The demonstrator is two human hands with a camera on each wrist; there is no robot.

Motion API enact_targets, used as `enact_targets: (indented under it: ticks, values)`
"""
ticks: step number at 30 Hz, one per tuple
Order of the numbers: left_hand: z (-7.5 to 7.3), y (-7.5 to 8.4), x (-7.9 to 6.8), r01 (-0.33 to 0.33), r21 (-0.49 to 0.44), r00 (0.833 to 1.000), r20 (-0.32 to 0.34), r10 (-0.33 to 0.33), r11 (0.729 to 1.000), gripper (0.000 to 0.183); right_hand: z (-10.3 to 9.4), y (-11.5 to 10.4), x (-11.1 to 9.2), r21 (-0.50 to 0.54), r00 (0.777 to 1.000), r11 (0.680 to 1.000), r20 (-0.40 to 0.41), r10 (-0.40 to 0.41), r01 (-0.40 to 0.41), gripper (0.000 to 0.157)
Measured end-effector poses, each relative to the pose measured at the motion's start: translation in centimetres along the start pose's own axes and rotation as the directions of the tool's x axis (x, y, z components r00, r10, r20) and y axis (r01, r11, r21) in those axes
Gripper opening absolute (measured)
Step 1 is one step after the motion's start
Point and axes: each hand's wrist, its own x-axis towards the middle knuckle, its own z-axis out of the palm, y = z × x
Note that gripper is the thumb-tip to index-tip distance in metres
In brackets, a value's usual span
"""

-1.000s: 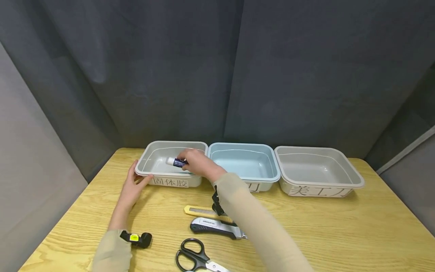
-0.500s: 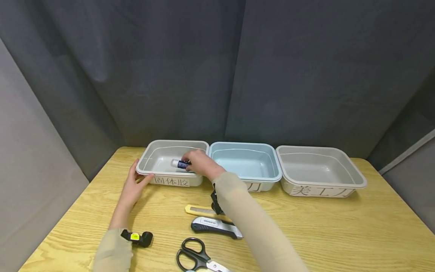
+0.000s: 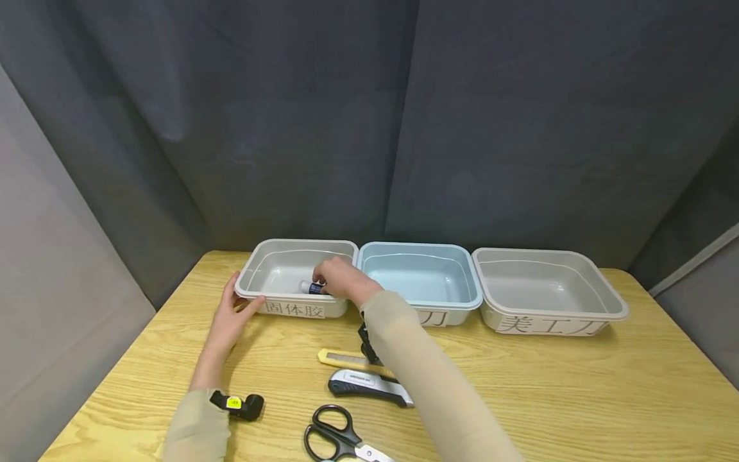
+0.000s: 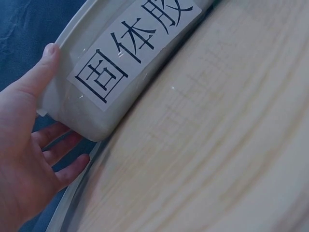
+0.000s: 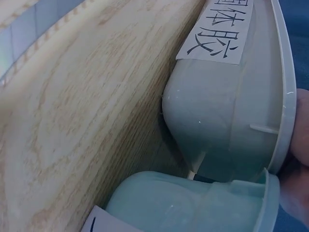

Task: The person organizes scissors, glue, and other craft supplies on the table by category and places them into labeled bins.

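Note:
In the head view, my right hand (image 3: 343, 280) reaches into the left grey plastic bin (image 3: 288, 246) and pinches a glue stick (image 3: 314, 288) with a white cap and dark blue body. The stick lies low inside, near the front wall; the fingertips are partly hidden. My left hand (image 3: 226, 324) holds the same bin by its left front corner. In the left wrist view, the left thumb rests on the rim side of the labelled bin (image 4: 91, 123), with the fingers curled below the corner. The right wrist view shows only part of the right hand (image 5: 297, 159) behind the rim.
A light blue bin (image 3: 416, 246) and another grey bin (image 3: 548, 253) stand in a row to the right, with paper labels. Nearer on the wooden table (image 3: 554, 398) lie a yellow box cutter (image 3: 349, 360), a grey-and-black utility knife (image 3: 366, 387) and black-handled scissors (image 3: 340, 436).
My right hand has lowered the glue stick deeper into the left bin and slightly to the right. The left hand keeps its hold on the bin's corner.

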Motion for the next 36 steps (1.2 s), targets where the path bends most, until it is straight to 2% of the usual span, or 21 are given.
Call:
enact_targets:
  ticks: [4, 9, 17, 25, 32, 36]
  values:
    - [0.1, 0.0, 0.2, 0.005, 0.006, 1.0, 0.0, -0.005, 1.0, 0.089, -0.2, 0.1, -0.1, 0.014, 1.0, 1.0, -0.008, -0.005, 0.005, 0.024]
    - [0.0, -0.1, 0.3, 0.007, 0.016, 1.0, 0.0, -0.007, 1.0, 0.089, -0.4, 0.1, -0.5, 0.008, 0.995, 0.998, -0.084, -0.053, 0.054, 0.021]
    - [-0.4, -0.3, 0.3, -0.016, 0.005, 1.0, -0.01, 0.016, 1.0, 0.089, -1.0, 0.1, -1.9, 0.036, 0.969, 0.985, -0.189, -0.161, 0.171, 0.021]
    - [-0.5, -0.2, 0.4, -0.018, -0.002, 1.0, -0.006, 0.018, 1.0, 0.088, -1.2, 0.5, -3.6, 0.095, 0.961, 0.977, -0.219, -0.167, 0.192, 0.021]
    - [-0.5, -0.2, 0.6, -0.014, 0.006, 1.0, -0.004, 0.014, 1.0, 0.089, -1.5, 0.9, -5.4, 0.057, 0.931, 0.965, -0.286, -0.229, 0.255, 0.02]
    - [-0.5, -0.1, 0.4, -0.002, 0.003, 1.0, -0.003, 0.002, 1.0, 0.088, -1.6, 1.0, -6.6, 0.055, 0.921, 0.96, -0.302, -0.246, 0.275, 0.018]
